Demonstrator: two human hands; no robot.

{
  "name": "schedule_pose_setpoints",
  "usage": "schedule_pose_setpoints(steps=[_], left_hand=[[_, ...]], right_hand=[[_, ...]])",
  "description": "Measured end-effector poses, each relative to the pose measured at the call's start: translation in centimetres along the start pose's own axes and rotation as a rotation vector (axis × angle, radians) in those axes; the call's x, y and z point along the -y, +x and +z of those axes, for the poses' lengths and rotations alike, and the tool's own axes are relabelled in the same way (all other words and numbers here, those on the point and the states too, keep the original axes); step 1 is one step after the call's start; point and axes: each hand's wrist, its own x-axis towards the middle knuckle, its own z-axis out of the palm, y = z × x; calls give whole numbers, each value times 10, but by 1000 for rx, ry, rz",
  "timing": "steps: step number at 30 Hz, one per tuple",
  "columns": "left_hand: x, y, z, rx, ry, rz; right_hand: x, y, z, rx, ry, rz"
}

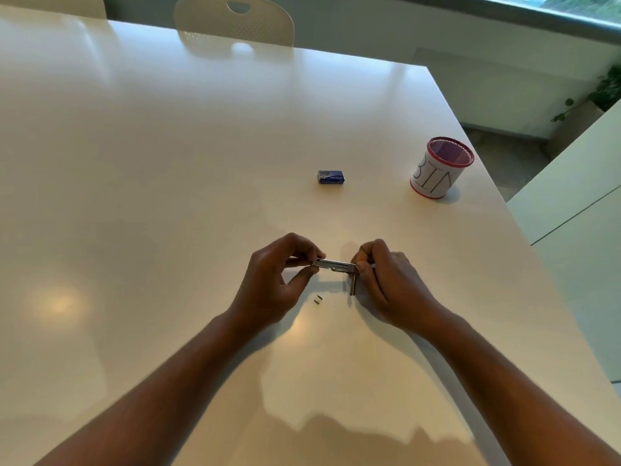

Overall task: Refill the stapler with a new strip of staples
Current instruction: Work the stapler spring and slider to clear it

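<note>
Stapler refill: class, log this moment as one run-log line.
stapler: opened, held by both hands | left hand: pinches one end | right hand: grips other end | staple box: closed | loose staples: on table

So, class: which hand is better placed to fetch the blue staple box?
Probably the left hand: it only pinches the stapler's tip, while the right hand grips the hinge end. The box lies ahead, between both.

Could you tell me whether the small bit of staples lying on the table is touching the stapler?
Apart. The head view shows bare table between the staple bit and the stapler, which is held above and beyond it.
</note>
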Motion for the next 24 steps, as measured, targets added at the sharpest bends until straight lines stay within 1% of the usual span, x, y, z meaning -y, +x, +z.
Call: schedule_pose_setpoints(steps=[3,5,7,9,11,13,14,17,19,22,24], left_hand=[[4,0,-1,49,199,142],[7,0,-1,119,348,234],[9,3,-2,208,451,258],[8,7,-5,286,513,248],[6,11,-8,331,502,200],[2,16,-13,342,406,111],[0,21,-13,339,336,79],[-5,27,-12,252,201,20],[-5,28,-7,200,183,-67],[-1,25,-2,148,140,-218],[2,24,0,132,97,-270]], right_hand=[[2,-2,-1,-58,-189,-115],[7,-4,0,-56,-261,-194],[11,-8,1,-21,-278,-213],[11,-9,1,1,-294,-188],[11,-6,-2,27,-319,-158],[12,-1,-8,61,-311,-147],[11,0,-13,53,-304,-135],[11,8,-24,-5,-267,-99],[8,14,-24,65,-127,-30],[-1,23,-26,212,295,120],[-6,26,-32,264,483,191]])
